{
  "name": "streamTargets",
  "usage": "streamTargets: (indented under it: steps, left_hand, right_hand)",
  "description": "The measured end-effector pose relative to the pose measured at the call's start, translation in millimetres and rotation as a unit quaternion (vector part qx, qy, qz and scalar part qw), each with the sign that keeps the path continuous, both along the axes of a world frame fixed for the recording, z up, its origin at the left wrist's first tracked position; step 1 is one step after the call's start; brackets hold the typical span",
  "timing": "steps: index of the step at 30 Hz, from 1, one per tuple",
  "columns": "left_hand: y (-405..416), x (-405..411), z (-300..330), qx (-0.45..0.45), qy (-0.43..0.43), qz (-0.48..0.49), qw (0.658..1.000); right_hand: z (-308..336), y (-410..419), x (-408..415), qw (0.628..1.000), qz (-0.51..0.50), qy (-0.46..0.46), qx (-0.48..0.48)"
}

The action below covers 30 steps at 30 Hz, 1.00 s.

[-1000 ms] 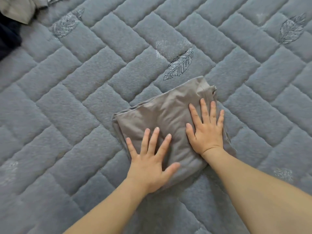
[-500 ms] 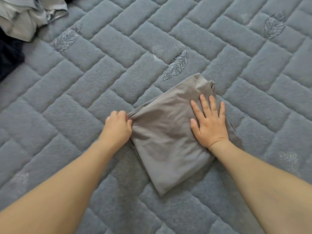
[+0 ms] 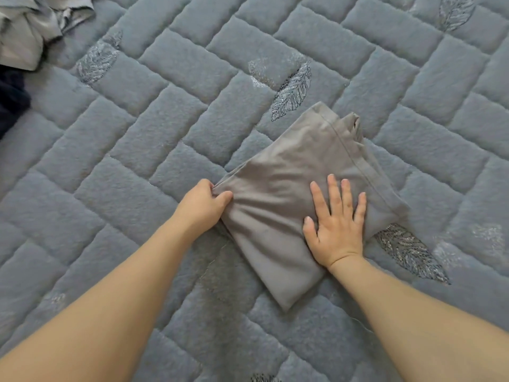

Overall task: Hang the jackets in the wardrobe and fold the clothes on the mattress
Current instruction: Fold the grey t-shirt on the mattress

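Note:
A folded taupe-grey garment [image 3: 289,166] lies on the quilted blue-grey mattress [image 3: 165,128], a little right of centre. My left hand [image 3: 205,204] pinches its left edge, thumb on top and fingers curled under the fabric, which is bunched there. Flat on the garment's right half rests my right hand [image 3: 336,224], fingers straight and spread, pressing the cloth down. A hemmed edge runs along the garment's far right side.
A heap of light grey clothing [image 3: 33,26] sits at the top left corner, with a dark navy garment [image 3: 11,100] just below it at the left edge. Embroidered leaf patterns dot the mattress.
My left hand left the top of the garment, moved to its left edge and gripped it. The right hand stayed flat on the cloth. The view shifted, showing more of the clothing heap.

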<state>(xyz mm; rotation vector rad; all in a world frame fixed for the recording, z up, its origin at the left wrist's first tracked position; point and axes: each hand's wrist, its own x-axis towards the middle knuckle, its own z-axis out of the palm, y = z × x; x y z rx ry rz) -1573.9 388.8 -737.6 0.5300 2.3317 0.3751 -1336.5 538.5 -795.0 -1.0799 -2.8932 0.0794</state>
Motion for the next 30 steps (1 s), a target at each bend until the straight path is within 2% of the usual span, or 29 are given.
streamTargets:
  steps: [4, 7, 10, 13, 16, 21, 25, 27, 28, 30]
  left_hand:
    - [12.0, -3.2, -3.5, 0.005, -0.018, 0.008, 1.0]
    - [20.3, -9.6, -6.6, -0.044, 0.002, -0.036, 0.998]
    - [21.7, -19.8, -5.3, -0.068, -0.015, -0.054, 0.996]
    - [18.3, -24.6, -7.0, -0.057, -0.039, -0.036, 0.997]
    - [15.9, -18.2, -5.6, -0.058, -0.019, -0.026, 0.998]
    - [12.7, 4.8, 5.9, -0.036, -0.006, 0.073, 0.997]
    - [7.9, 31.5, 25.4, -0.024, -0.058, 0.163, 0.985]
    - [2.5, 41.4, 30.2, -0.049, -0.025, 0.134, 0.989]
    - [-1.8, 45.0, 30.6, -0.028, -0.025, 0.164, 0.986]
    - [-10.5, 52.8, 40.3, -0.029, 0.021, 0.161, 0.986]
  right_hand:
    - [-4.7, 4.1, 1.8, 1.0, 0.005, 0.003, 0.005]
    - [-9.3, 4.0, 2.7, 1.0, 0.003, 0.013, 0.006]
    - [-7.5, 3.6, 1.3, 1.0, 0.007, 0.021, 0.002]
    - [-5.5, 3.4, 1.8, 1.0, 0.007, 0.018, -0.001]
    - [-1.2, 2.6, -0.5, 1.0, 0.013, 0.009, -0.011]
    - [19.4, -20.4, 9.2, 0.997, 0.041, 0.015, -0.064]
    - [32.5, -90.9, 41.9, 0.983, 0.114, -0.074, -0.126]
    - [41.2, -112.0, 57.6, 0.972, 0.136, -0.131, -0.142]
    - [45.3, -115.9, 61.9, 0.966, 0.148, -0.157, -0.141]
    - [56.0, -113.8, 61.7, 0.966, 0.154, -0.159, -0.134]
